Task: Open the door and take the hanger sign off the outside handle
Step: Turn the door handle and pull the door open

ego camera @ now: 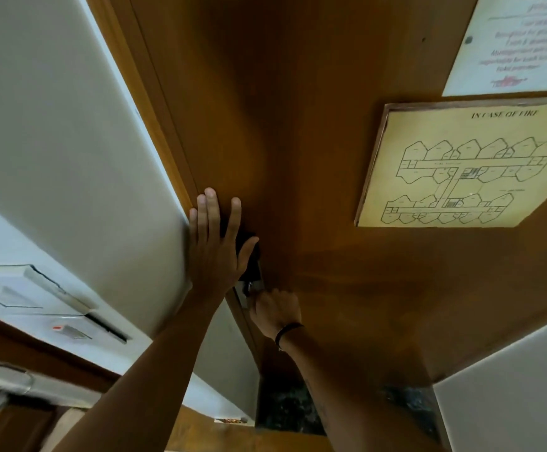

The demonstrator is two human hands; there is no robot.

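Two hands meet brown wooden door beside white wall.

My left hand is flat, fingers spread and pointing up, arm stretched forward. My right hand is lower, curled into a loose fist, knuckles toward me, a dark band round the wrist.

— What sort of place is this?
— A hotel room, by the look of it. The wooden door carries a framed "IN CASE OF FIRE" floor plan showing many rooms along corridors.
— Anything else?
— A printed notice above it, text blurred.
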